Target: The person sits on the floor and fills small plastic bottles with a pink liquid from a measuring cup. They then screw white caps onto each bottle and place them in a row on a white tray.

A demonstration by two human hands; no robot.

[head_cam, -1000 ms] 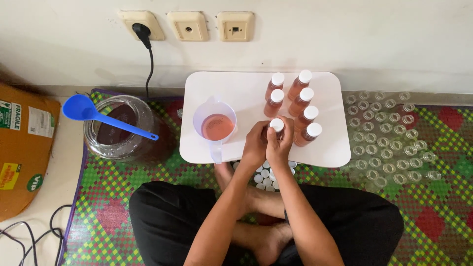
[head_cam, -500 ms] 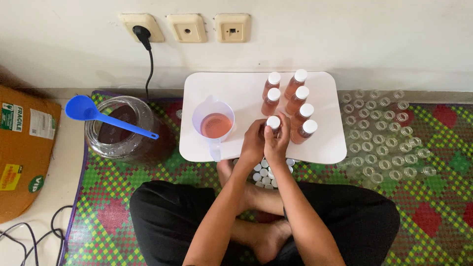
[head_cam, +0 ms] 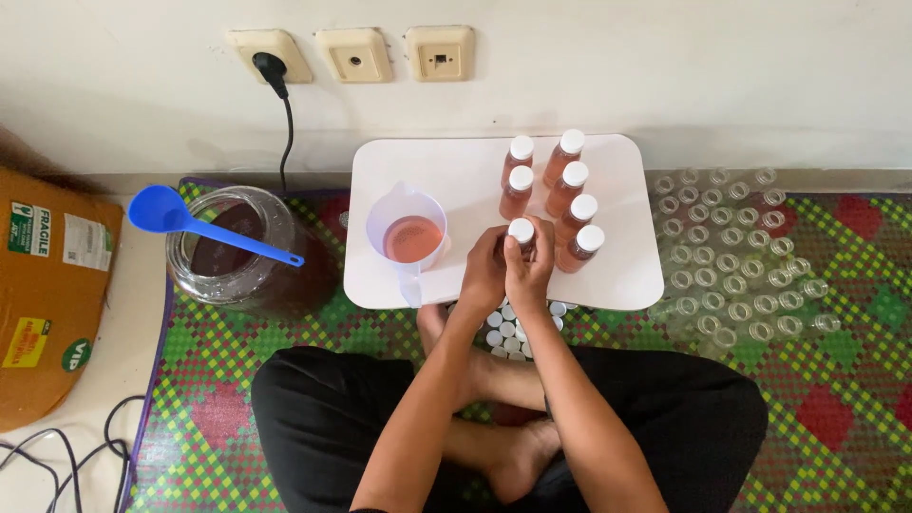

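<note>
Both my hands wrap one small bottle (head_cam: 521,231) with a white cap, held upright over the front of the small white table (head_cam: 456,171). My left hand (head_cam: 483,271) grips its body from the left. My right hand (head_cam: 532,271) closes around it from the right, fingers near the cap. Only the cap and a bit of the neck show between my fingers. Several filled bottles (head_cam: 560,195) of reddish liquid with white caps stand in two rows just behind and to the right. A white measuring jug (head_cam: 408,233) with pink liquid stands to the left of my hands.
A large glass jar (head_cam: 242,252) of dark liquid with a blue ladle (head_cam: 190,223) across it sits left of the table. Several empty clear bottles (head_cam: 741,256) lie on the mat at right. Loose white caps (head_cam: 508,328) lie under the table edge. A cardboard box (head_cam: 52,285) stands far left.
My hands stay clasped on the same bottle at the table's front; the view has shifted slightly. The rows of bottles and the jug have not moved.
</note>
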